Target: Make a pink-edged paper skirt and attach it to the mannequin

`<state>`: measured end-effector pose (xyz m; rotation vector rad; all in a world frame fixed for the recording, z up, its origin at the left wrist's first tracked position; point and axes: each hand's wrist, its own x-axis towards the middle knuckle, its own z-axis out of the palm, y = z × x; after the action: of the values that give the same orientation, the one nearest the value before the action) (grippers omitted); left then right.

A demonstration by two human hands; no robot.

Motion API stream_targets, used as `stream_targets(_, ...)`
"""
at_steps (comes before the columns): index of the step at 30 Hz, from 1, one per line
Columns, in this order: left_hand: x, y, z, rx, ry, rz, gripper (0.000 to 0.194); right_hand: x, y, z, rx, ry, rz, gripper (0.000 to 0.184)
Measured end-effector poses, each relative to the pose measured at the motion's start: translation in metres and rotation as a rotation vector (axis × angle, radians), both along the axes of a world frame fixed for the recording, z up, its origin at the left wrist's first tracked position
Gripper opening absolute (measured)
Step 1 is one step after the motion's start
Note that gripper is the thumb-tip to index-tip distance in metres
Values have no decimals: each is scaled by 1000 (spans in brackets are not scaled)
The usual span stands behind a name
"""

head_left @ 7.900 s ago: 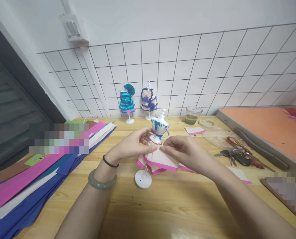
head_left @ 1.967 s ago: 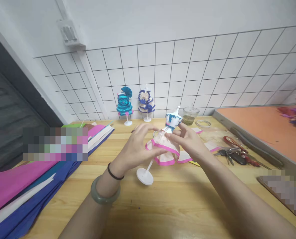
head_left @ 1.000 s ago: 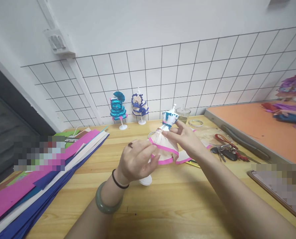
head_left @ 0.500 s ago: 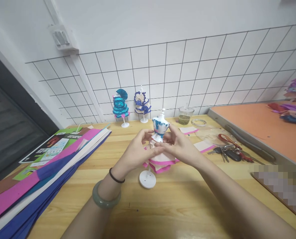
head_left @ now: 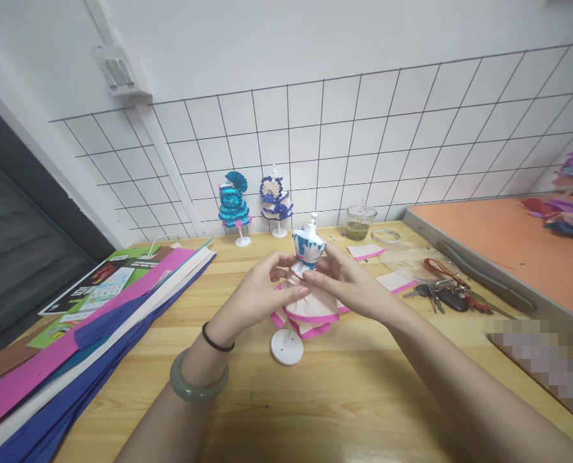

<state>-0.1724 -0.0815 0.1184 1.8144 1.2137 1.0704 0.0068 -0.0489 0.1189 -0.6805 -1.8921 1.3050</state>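
A small white dress form (head_left: 309,243) with blue-and-white paper on its bodice tilts between my hands over the wooden table. Around its lower half hangs a white paper skirt (head_left: 315,305) with bright pink edging. My left hand (head_left: 260,289) grips it from the left at the waist, thumb pressed on the top of the skirt. From the right, my right hand (head_left: 351,280) holds the waist, with its thumb on the front and its other fingers behind. The round white base (head_left: 287,347) shows below the skirt. My fingertips behind the form are partly hidden.
Two dressed forms, one teal (head_left: 233,206) and one blue-and-cream (head_left: 276,202), stand by the wall. Coloured paper sheets (head_left: 122,321) lie left. Pink-edged paper strips (head_left: 366,251), a lidded glass cup (head_left: 361,222), keys (head_left: 443,296) and an orange board (head_left: 498,244) are at right.
The dress form has shifted slightly left at the top and stands a little more upright. My left hand has moved a little to the left, and more of the skirt's front shows.
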Motion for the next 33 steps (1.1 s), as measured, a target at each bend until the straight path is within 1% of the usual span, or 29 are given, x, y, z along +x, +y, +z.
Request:
stream_targets(4,1,-3,3,28,35,-11,37,3,-1,3,57,-59,-66,48)
stream_targets(9,4,-5,6,56,49,10,33,5,-5,8,163,-124,-124,41)
stream_targets(16,4,-7,9,79,88,29,31,7,-5,8,191,-203,-177,41)
stream_targets(20,2,-7,11,89,77,-4,30,6,-8,10,264,-237,-166,36)
stream_targets(23,0,-6,12,79,57,-34,31,6,-10,13,307,-244,-136,37)
stream_targets(28,-3,-4,10,76,25,-68,32,6,-12,16,309,-230,-105,42)
stream_targets(33,-7,-3,11,87,-26,-96,30,8,-10,15,235,-228,-109,47)
